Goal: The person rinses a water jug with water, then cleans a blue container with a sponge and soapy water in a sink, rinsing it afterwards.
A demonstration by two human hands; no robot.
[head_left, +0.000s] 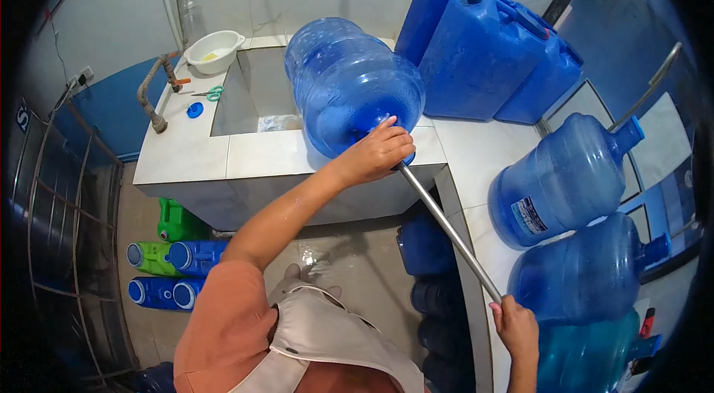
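Observation:
A large clear-blue water jug [327, 73] lies on its side across the sink's front rim, its neck end toward me. My left hand [375, 151] is closed about the jug's neck, where a metal rod [450, 229] meets the mouth. Whether those fingers also press on the rod is hidden. Lower right, my right hand [515, 324] grips the rod's near end. The rod runs slanting from that hand up to the jug; whatever is on its far end cannot be made out.
Tall blue jerrycans [476, 58] stand behind on the tiled counter [461, 147]. More water jugs [558, 177] lie along the right side. Left of the sink [256, 81] are a white basin [212, 51], scissors [215, 93] and a blue cap [195, 110]. Small containers [152, 255] stand on the floor.

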